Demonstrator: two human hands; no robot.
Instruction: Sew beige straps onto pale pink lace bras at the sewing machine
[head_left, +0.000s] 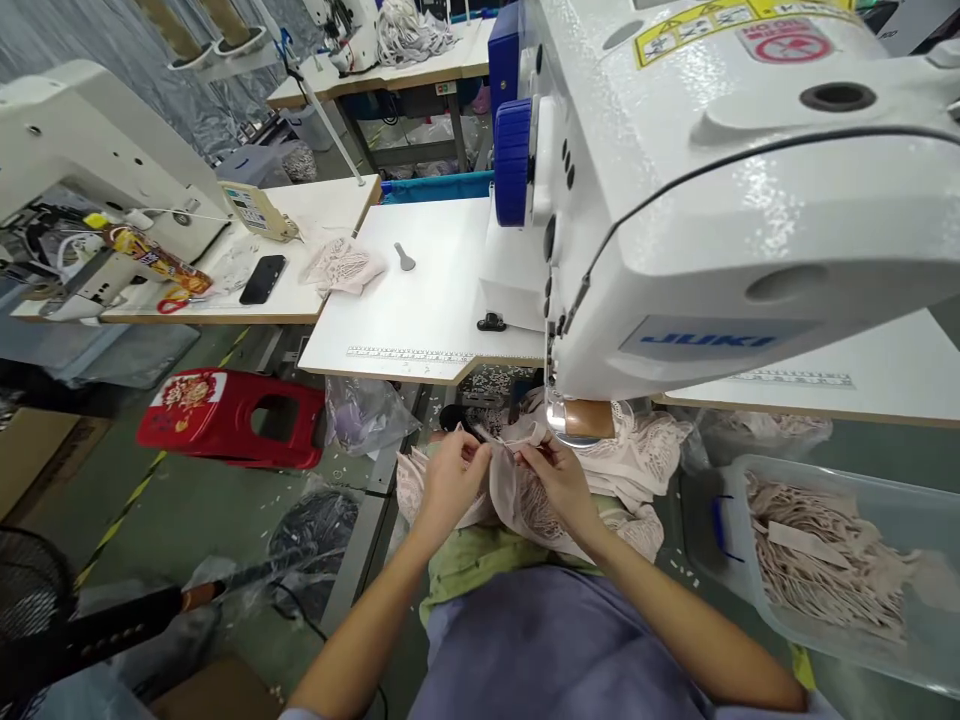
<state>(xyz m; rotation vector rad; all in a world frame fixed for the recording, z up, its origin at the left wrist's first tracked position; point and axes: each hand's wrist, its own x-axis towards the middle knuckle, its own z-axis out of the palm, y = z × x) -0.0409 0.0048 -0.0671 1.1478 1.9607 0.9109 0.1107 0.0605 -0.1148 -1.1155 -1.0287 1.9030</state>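
Both my hands hold a pale pink lace garment [525, 500] in my lap, below the front edge of the sewing table. My left hand [452, 472] pinches the fabric's upper edge with its fingers closed. My right hand [556, 474] grips the same edge just to the right, fingers curled on it. A thin dark tool or strap [491, 439] runs between the two hands; I cannot make out which. The white JUKI sewing machine [720, 190] hangs right above my hands.
The white sewing table [420, 310] carries a pink lace piece [341, 266] and a small grey tool [405, 258]. A clear bin of pink lace pieces [825, 560] stands at the right. A red stool [232, 415] is on the floor at the left, near another machine [82, 150] and a phone [262, 279].
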